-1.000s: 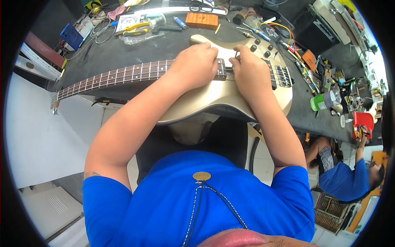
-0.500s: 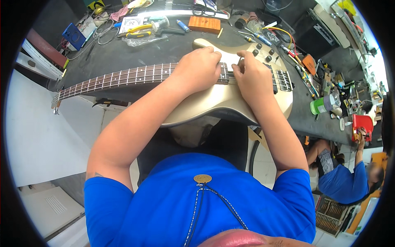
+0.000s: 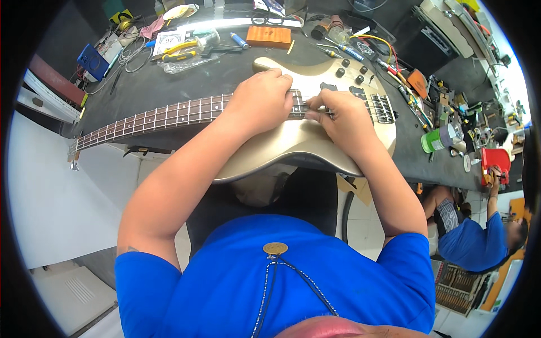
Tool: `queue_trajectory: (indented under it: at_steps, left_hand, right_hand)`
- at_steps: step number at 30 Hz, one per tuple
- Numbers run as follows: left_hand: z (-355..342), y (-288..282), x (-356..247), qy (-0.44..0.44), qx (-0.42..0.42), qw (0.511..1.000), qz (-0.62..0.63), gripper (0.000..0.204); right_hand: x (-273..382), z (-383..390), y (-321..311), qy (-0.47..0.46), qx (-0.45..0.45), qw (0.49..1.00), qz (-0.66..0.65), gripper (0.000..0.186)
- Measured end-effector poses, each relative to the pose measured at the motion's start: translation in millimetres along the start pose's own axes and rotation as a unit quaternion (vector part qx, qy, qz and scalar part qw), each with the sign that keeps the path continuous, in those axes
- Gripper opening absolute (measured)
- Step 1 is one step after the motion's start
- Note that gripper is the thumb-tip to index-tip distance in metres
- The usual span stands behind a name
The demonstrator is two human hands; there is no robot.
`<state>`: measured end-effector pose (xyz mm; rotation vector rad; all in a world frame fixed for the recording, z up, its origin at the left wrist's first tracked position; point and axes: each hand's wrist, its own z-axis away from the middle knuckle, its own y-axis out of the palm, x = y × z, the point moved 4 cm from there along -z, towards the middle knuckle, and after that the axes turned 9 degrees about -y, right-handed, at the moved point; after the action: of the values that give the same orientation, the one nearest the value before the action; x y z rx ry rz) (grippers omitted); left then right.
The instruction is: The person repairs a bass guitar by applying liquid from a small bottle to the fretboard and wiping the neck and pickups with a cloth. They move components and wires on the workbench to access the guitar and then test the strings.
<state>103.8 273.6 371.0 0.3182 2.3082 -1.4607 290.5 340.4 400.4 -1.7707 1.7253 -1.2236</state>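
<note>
One bass guitar (image 3: 265,152), gold body, centre of the frame, lying face up on a dark tabletop (image 3: 146,87). Neck (image 3: 169,115) points to the left of the frame; the lower curve of the body faces the person, an arrangement that likely keeps the strings within reach of both hands.

Left hand (image 3: 261,102): over the neck where it meets the body, fingers curled, tips hidden; probably a steadying hold, though whether they grip cannot be told.

Right hand (image 3: 345,119): over the strings beside the neck's end, thumb and forefinger nearly together; whether anything is pinched between them cannot be told.

Tabletop, upper left: blue phone (image 3: 92,63), yellow-handled pliers (image 3: 181,55). Upper centre: orange wooden block (image 3: 269,36), blue tube (image 3: 239,40). Right: green-banded jar (image 3: 433,141), red bin (image 3: 497,159), crowded tools and parts.

Room: white panel (image 3: 62,186) at left; black box (image 3: 431,36) at upper right; one co-worker in a blue shirt (image 3: 470,242), lower right, arm raised to the bin.
</note>
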Motion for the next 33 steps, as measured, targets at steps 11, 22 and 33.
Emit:
queue_trajectory:
  at_steps: [11,22,33]
  left_hand:
    - [0,-2,-2,0.001,0.013,1.0,-0.004,0.016]
    - [1,-3,-3,0.013,0.014,1.0,-0.006,0.017]
    - [1,-1,-3,0.024,0.011,1.0,-0.014,0.016]
  right_hand:
    - [0,-9,-8,0.081,0.041,0.989,-0.113,0.016]
    - [-2,-17,-11,0.06,0.1,0.99,-0.078,0.015]
    - [2,-22,-13,0.077,0.105,0.99,-0.054,0.012]
